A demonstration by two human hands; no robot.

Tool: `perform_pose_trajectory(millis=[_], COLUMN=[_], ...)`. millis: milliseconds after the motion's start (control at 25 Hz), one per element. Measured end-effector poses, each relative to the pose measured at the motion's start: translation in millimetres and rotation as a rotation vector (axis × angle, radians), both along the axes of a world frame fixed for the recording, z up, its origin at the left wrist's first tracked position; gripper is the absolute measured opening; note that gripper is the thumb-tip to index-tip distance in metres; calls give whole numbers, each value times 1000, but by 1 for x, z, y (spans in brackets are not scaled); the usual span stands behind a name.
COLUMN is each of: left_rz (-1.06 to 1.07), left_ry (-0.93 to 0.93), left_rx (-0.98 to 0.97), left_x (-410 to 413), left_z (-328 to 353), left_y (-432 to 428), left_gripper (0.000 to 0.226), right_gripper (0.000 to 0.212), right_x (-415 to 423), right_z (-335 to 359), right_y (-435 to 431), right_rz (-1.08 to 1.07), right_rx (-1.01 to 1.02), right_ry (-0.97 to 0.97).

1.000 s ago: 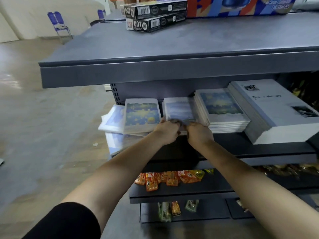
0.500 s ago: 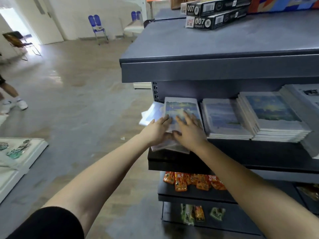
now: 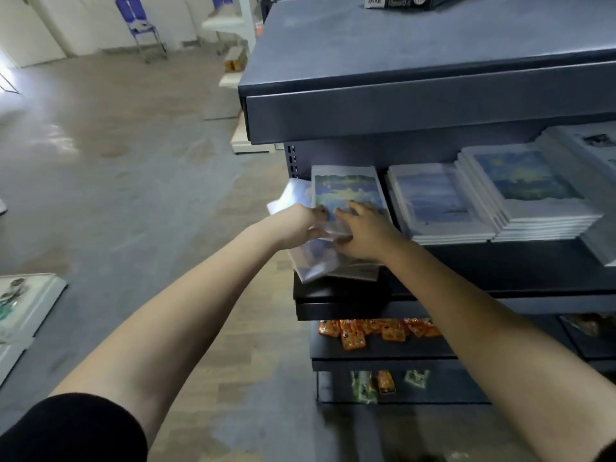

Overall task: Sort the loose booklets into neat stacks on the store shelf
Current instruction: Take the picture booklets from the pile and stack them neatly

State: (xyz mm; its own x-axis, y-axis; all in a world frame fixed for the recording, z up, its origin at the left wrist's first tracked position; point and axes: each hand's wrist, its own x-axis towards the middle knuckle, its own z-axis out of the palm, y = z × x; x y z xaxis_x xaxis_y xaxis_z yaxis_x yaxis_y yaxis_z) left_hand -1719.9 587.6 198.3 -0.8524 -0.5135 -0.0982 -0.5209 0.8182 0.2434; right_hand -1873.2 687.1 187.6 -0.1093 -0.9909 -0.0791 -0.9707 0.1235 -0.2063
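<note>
A loose pile of booklets lies at the left end of the middle shelf. Its top booklet has a blue, green and yellow painted cover. Plastic-wrapped booklets stick out askew beneath it, past the shelf's left and front edges. My left hand grips the pile's left edge, thumb below and fingers on top. My right hand rests flat on the top cover with its fingers spread. To the right stand two neat stacks, one with a pale blue cover and one with a dark blue cover.
A taller white stack fills the shelf's far right. The top shelf overhangs the booklets. Orange snack packets lie on the shelf below. Open floor lies to the left, with white trays on it.
Both hands left the middle stack and moved onto the leftmost loose pile. My left hand, flat half a second ago, now curls round the pile's edge. The view swung left.
</note>
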Motion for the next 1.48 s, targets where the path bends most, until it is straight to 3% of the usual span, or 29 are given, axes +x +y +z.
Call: perform_pose_trajectory(millis=[120,240,320,440,600,720,800,920,1040,1120,1200,1240,1320,1400,1480], left_rz=[55,172,168,-55,-144,-14,9,49,256,327,229,201,125,128,156], left_ry=[-16,-87,54,261,186,160,198,127,-177,-230,-275,-211,-110,-45,-34], left_rx=[-105,-283,-350,-688,-572,-499,-465,-583,-528,-466,-624,-702,-750,-550,-388], left_x=[-4,-5,-1,16,38,57,63,58,34,14,-2,-7,-9,0,17], left_z=[4,1,0,-9,-6,-13,-17,-12,15,23,27,28,22,16,7], left_y=[10,21,35,41,29,28,35,56,84,99,126,136,148,146,130], left_gripper=[34,30,25,38,52,37,29,25,24,29,32,34,37,43,59], right_gripper=[65,43,27,22,27,28,32,47,59,56,57,54,42,38,44], right_x=[7,26,30,16,-11,-34,-49,-58,-50,-35,-18,-13,-14,-27,-49], right_z=[4,-4,-13,-21,-15,-8,-8,-7,-2,-2,-3,-5,-13,-22,-24], right_y=[-1,7,18,30,43,57,58,62,73,75,73,70,64,59,52], right_rz=[-50,-78,-41,98,168,231,189,-33,8,155,201,177,167,180,145], right_rx=[-2,-210,-410,-462,-433,-357,-329,-377,-573,-478,-296,-243,-228,-283,-302], right_ry=[52,53,-9,-166,-514,-596,-532,-432,-287,-119,17,19,-101,-332,-447])
